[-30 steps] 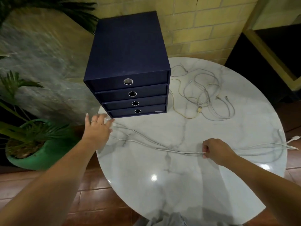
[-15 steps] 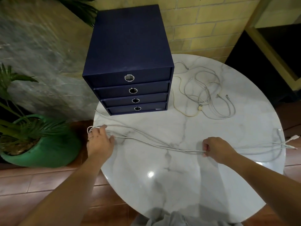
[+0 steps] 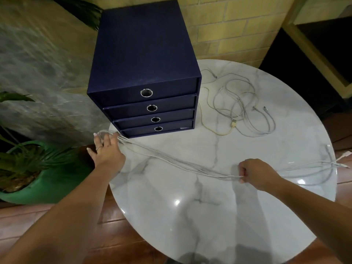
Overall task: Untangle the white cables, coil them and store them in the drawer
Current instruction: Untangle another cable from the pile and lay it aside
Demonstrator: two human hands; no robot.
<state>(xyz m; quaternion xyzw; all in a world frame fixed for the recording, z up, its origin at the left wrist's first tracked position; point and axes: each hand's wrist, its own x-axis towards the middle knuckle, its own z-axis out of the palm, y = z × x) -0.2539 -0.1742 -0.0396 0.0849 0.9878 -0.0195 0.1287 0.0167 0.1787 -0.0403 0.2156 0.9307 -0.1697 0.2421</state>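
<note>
A bundle of white cables (image 3: 171, 161) stretches across the round marble table (image 3: 219, 216) from left edge to right edge. My right hand (image 3: 257, 173) is closed in a fist around the bundle near the table's middle right. My left hand (image 3: 106, 151) is at the table's left edge, fingers spread, with the cables' looped end draped around the fingers. The cables' plug ends (image 3: 341, 159) lie at the far right edge. A dark blue drawer box (image 3: 144, 73) with several shut drawers stands at the table's back left.
A second loose tangle of grey cables (image 3: 242, 109) with a yellowish one lies right of the drawer box. A green plant pot (image 3: 38, 180) stands on the floor to the left. A brick wall is behind the table.
My left hand dropped toward the cables, hooked their looped end, and has now lifted it up and left near the box's corner. The bundle is pulled straighter. My right hand kept its grip.
</note>
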